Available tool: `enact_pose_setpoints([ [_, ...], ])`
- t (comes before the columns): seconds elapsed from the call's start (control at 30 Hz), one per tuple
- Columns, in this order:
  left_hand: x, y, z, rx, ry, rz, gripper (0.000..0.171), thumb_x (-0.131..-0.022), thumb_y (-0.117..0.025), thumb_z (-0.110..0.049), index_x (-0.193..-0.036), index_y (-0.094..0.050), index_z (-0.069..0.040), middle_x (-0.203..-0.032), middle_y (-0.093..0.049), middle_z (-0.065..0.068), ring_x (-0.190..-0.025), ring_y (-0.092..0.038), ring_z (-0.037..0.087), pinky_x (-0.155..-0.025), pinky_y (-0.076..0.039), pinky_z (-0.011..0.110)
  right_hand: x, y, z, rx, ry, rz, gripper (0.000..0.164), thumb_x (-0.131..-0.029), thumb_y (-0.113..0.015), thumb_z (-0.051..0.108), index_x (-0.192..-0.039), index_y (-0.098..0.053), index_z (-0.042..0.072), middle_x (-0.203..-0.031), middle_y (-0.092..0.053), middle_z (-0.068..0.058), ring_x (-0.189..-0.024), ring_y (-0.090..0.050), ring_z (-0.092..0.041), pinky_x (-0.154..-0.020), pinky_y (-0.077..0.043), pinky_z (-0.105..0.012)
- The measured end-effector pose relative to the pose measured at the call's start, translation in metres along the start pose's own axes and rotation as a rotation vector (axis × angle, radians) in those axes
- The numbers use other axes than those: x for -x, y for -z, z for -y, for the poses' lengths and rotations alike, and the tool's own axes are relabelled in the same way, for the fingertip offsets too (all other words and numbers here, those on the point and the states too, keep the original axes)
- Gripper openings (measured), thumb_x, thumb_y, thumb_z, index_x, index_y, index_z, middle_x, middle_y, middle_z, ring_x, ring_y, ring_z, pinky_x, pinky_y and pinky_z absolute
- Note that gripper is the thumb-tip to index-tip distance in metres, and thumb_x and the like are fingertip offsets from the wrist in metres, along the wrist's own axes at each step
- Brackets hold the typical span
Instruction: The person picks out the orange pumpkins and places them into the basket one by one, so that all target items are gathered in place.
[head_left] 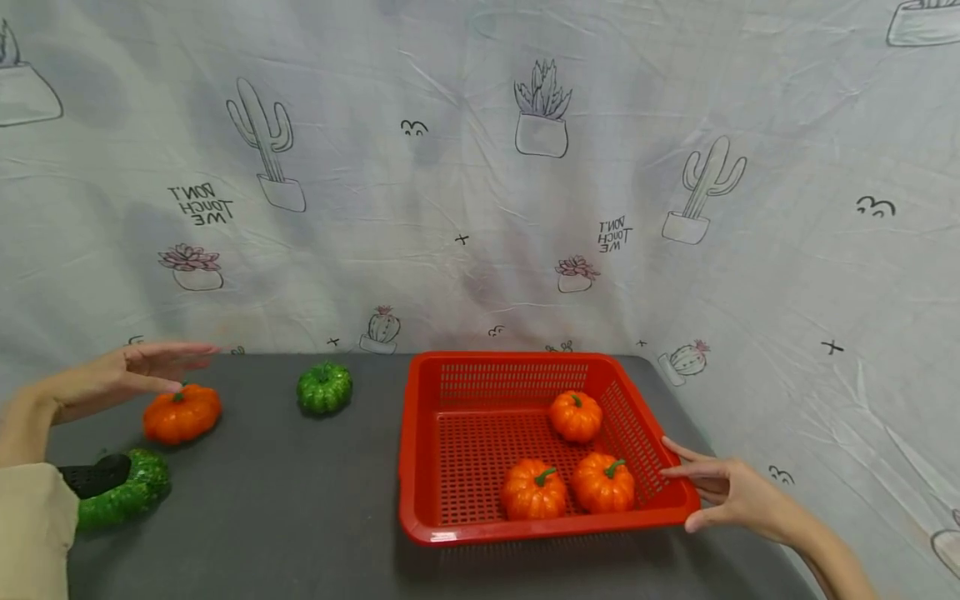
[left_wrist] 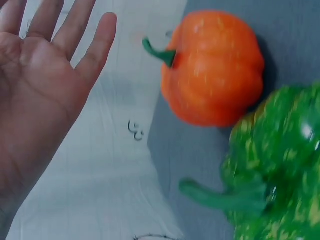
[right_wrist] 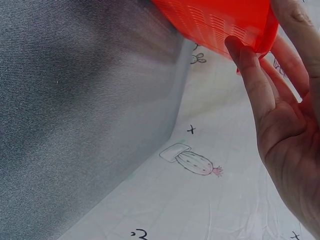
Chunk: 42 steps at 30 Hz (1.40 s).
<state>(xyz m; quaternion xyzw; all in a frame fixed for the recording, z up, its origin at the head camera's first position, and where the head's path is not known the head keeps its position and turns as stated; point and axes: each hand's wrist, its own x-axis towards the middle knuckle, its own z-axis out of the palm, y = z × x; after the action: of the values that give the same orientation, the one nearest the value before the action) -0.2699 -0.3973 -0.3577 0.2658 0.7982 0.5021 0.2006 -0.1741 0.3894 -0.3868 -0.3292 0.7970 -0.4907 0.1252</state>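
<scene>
At the right, my right hand (head_left: 738,498) grips the near right corner of a red plastic basket (head_left: 408,467), fingers over the rim and thumb below. In the right wrist view its fingers (right_wrist: 257,85) lie against the basket's rim and slotted side. Three small orange pumpkins, one of them a front pumpkin (head_left: 531,492), sit inside the basket. At the left, my left hand (head_left: 123,379) hovers over a larger orange pumpkin (head_left: 182,417), its fingers extended and holding nothing. A large green pumpkin (head_left: 123,500) lies nearer, partly covered by the black wrist camera.
A smaller green pumpkin (head_left: 324,388) stands near the back of the grey table (head_left: 300,517), left of the basket. Behind the table and along its right side hangs a pale cloth (head_left: 465,183) printed with cactus drawings.
</scene>
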Motion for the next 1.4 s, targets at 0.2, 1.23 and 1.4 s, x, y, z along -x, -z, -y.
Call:
enact_pose_setpoints([
  [0.2, 0.004, 0.008, 0.017, 0.005, -0.019, -0.006, 0.07, -0.095, -0.046, 0.011, -0.155, -0.017, -0.011, -0.141, -0.034, -0.035, -0.119, -0.037, -0.018, -0.082, -0.048, 0.021, 0.002, 0.002, 0.003, -0.044, -0.025, 0.0, 0.051, -0.078, -0.072, -0.006, -0.123, -0.053, -0.019, -0.145, -0.037, 0.026, -0.122, -0.046, 0.005, -0.088, -0.047, -0.019],
  [1.23, -0.016, 0.023, 0.035, 0.13, 0.08, 0.105, 0.065, -0.1, -0.041, 0.003, -0.156, -0.016, -0.02, -0.137, -0.034, -0.039, -0.118, -0.038, -0.018, -0.091, -0.047, 0.028, -0.001, 0.001, 0.01, -0.081, -0.023, 0.004, 0.05, -0.079, -0.072, -0.005, -0.123, -0.052, -0.02, -0.146, -0.037, 0.022, -0.123, -0.046, 0.001, -0.089, -0.048, -0.022],
  [1.4, -0.022, 0.031, 0.045, 0.248, 0.027, 0.266, 0.071, -0.092, -0.045, 0.015, -0.151, -0.033, -0.022, -0.137, -0.036, -0.036, -0.118, -0.035, -0.02, -0.088, -0.045, 0.021, 0.001, 0.003, 0.011, -0.086, -0.048, -0.003, 0.05, -0.08, -0.072, -0.004, -0.123, -0.052, -0.02, -0.146, -0.037, 0.024, -0.123, -0.046, 0.002, -0.089, -0.048, -0.023],
])
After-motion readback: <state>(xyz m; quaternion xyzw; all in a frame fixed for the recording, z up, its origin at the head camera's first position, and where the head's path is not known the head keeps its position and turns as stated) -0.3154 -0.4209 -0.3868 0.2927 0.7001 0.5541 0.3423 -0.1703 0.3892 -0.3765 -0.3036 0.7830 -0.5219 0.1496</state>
